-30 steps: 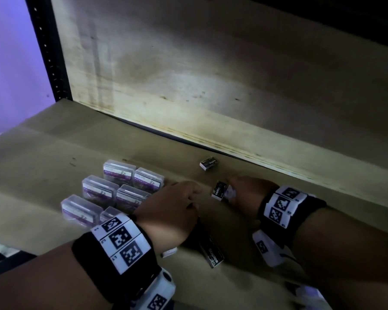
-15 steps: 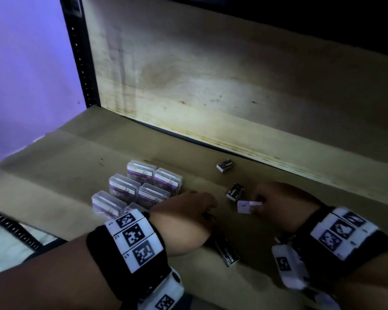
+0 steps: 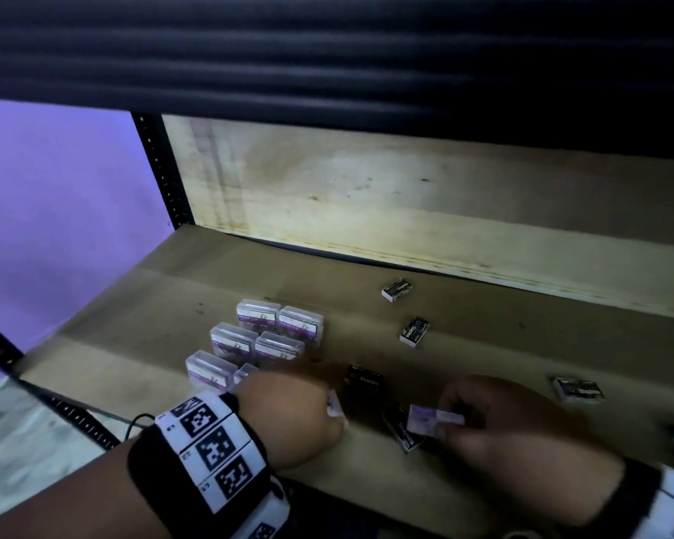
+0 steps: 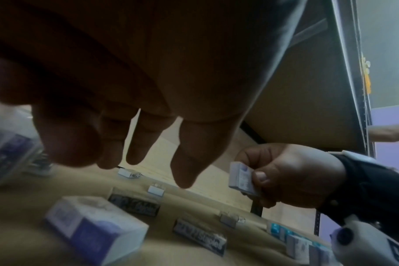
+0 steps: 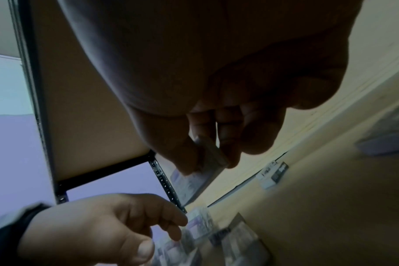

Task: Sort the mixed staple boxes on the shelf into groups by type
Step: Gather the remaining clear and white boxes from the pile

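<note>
Several clear plastic staple boxes (image 3: 265, 336) with purple labels stand grouped at the shelf's left. Black staple boxes lie scattered: one by the back wall (image 3: 397, 289), one nearer (image 3: 415, 331), one (image 3: 364, 383) just past my left fingers, one (image 3: 401, 435) under the right hand. My right hand (image 3: 450, 414) pinches a small white-and-purple box (image 3: 425, 420) above the shelf, plain in the right wrist view (image 5: 194, 176). My left hand (image 3: 320, 394) hovers with relaxed fingers (image 4: 185, 162), holding nothing, over another white-and-purple box (image 4: 93, 226).
A further black box (image 3: 578, 390) lies at the right. Blue-and-white boxes (image 4: 282, 232) sit near the shelf's right front. A plywood back wall (image 3: 405, 204) closes the rear, a black upright post (image 3: 164, 173) stands at the left, and a dark shelf hangs overhead.
My right hand has drawn back toward the shelf's front with the white-and-purple box, away from the black box it was beside. The left hand stays by the clear boxes.
</note>
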